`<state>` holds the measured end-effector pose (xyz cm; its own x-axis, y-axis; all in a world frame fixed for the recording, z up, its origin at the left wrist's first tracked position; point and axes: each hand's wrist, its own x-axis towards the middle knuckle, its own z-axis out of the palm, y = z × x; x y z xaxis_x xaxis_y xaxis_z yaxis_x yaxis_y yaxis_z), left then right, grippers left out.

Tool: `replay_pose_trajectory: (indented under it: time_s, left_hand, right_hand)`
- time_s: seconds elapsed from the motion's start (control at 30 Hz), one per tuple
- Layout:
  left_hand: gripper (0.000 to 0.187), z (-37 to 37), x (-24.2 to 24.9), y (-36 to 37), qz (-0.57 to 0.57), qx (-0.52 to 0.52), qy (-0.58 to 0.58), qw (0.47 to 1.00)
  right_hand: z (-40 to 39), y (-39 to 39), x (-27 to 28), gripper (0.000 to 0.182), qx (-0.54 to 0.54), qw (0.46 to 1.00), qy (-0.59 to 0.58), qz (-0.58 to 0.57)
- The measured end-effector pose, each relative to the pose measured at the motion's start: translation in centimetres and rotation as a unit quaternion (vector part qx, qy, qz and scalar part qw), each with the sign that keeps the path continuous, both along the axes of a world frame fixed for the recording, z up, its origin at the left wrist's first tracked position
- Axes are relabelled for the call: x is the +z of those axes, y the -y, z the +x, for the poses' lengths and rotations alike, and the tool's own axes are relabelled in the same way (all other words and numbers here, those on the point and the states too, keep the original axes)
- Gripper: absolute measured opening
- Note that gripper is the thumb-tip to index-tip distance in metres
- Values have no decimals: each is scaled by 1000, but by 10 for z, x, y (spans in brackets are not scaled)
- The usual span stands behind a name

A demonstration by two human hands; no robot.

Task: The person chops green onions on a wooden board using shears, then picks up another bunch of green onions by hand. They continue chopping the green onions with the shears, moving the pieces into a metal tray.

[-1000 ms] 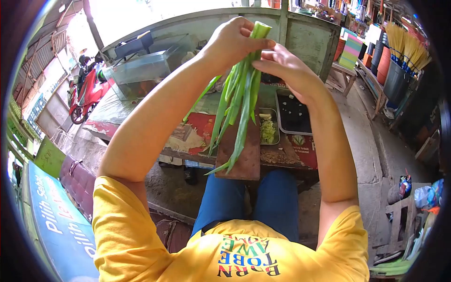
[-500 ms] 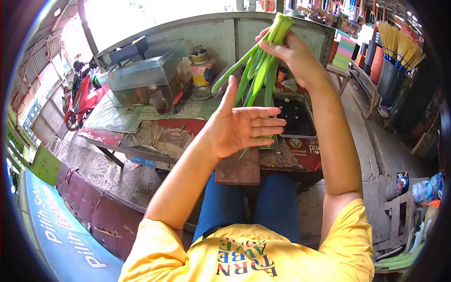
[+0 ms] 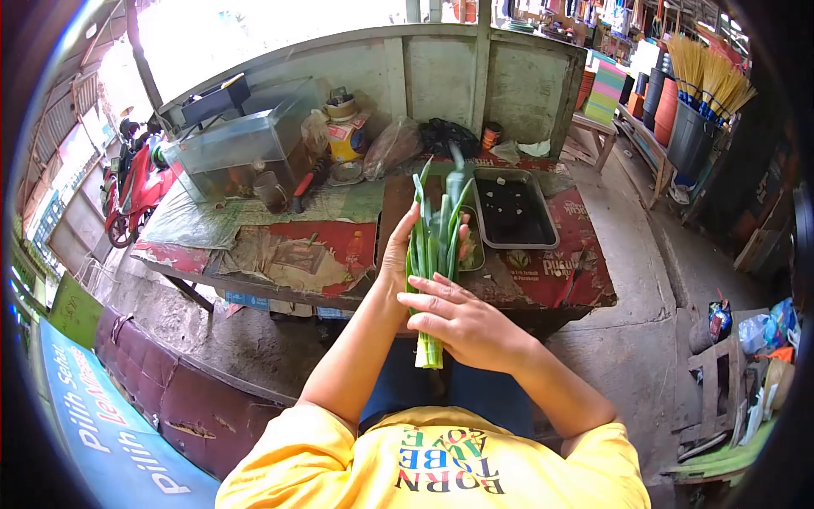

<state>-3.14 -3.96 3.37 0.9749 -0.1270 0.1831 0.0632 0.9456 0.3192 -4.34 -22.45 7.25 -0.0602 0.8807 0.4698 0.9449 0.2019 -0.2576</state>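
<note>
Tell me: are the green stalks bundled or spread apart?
Bundled: the green stalks sit together, pale ends below the right hand; only the leafy tips splay.

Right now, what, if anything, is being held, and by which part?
Scallions: left hand around the leafy part, right hand over the stalks near the pale ends.

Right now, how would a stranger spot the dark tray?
Find the table in front of the person. On its right, just past the bunch of green stalks, lies a rectangular tray. Unlike the smaller tray beside it, it is dark inside with pale bits.
</note>
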Motion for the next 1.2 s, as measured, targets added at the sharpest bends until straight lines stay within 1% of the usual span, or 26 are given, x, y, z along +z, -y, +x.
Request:
replay_pose_trajectory:
  time_s: [0.07, 0.1, 0.13, 0.17, 0.2, 0.27, 0.3, 0.33, 0.37, 0.4, 0.43, 0.47, 0.5, 0.53, 0.57, 0.6, 0.7, 0.8, 0.87, 0.9, 0.93, 1.0, 1.03, 1.1, 1.13, 1.2]
  left_hand:
    - [54, 0, 1, -5, -19, -19, -52, 998]
    - [54, 2, -1, -9, -17, -19, -54, 998]
    - [47, 4, -2, -14, 3, -7, -51, 999]
    - [40, 6, -2, -20, 23, 5, -48, 999]
    - [40, 5, 2, -24, 26, 7, -48, 999]
    - [30, 4, 12, -33, 86, 52, -64, 993]
    - [25, 0, 22, -35, 109, 58, -86, 989]
    - [25, -7, 34, -35, 110, 57, -86, 988]
    - [26, -14, 46, -33, 190, 34, -108, 975]
    - [27, -17, 52, -32, 268, 9, -129, 955]
    - [28, -18, 57, -28, 351, 4, -78, 933]
    - [32, -22, 60, -14, 412, 41, -66, 908]
    - [33, -23, 56, -11, 436, 10, -55, 898]
    - [34, -25, 53, -10, 460, -19, -45, 887]
    - [37, -31, 51, -6, 470, -46, -66, 879]
    - [37, -34, 45, -4, 487, -62, -60, 869]
    - [37, -45, 37, -4, 479, -74, -68, 872]
    - [36, -58, 39, -5, 487, -95, -99, 863]
    - [36, -58, 31, -8, 482, -101, -99, 865]
    - [36, -59, 28, -11, 471, -110, -114, 868]
    - [36, -59, 28, -12, 460, -119, -128, 870]
    - [38, -60, 31, -11, 441, -121, -132, 879]
    - [39, -61, 32, -10, 421, -125, -137, 888]
    - [39, -59, 25, -14, 423, -122, -131, 888]
    - [39, -57, 20, -16, 426, -120, -127, 888]
    - [41, -52, 11, -19, 410, -131, -100, 897]
  right_hand:
    - [-3, 3, -10, 32, -9, 1000, -5, 13]
    - [-3, 4, -13, 39, -8, 1000, -2, 22]
    - [-6, 4, -18, 39, -8, 1000, -3, 25]
    - [-9, 4, -23, 44, -42, 998, -10, 50]
    - [-12, 3, -27, 48, -76, 994, -16, 76]
    - [0, 7, -34, 46, -87, 994, -17, 69]
    - [8, 6, -41, 48, -96, 971, -177, 129]
    - [11, 6, -41, 52, -104, 919, -332, 186]
    - [19, 6, -32, 59, -53, 832, -524, 172]
    - [28, 2, -24, 65, -24, 758, -636, 143]
    - [41, -4, -26, 67, 62, 694, -703, 140]
    - [53, -9, -31, 69, 148, 621, -758, 137]
    - [59, -12, -33, 69, 145, 622, -756, 145]
    - [62, -18, -33, 72, 183, 615, -756, 130]
    - [62, -23, -32, 75, 222, 607, -754, 114]
    - [56, -27, -27, 76, 213, 615, -748, 134]
    - [49, -29, -31, 81, 214, 600, -762, 117]
    - [42, -31, -39, 79, 225, 578, -772, 137]
    - [40, -32, -44, 74, 204, 562, -789, 144]
    - [40, -33, -44, 62, 179, 545, -803, 163]
    - [39, -34, -43, 62, 179, 546, -802, 164]
    - [39, -35, -39, 49, 114, 564, -798, 180]
    - [40, -35, -38, 49, 114, 565, -798, 179]
    - [41, -36, -34, 43, 105, 582, -787, 175]
    - [41, -37, -34, 43, 104, 584, -786, 175]
    - [43, -39, -35, 42, 64, 653, -733, 178]
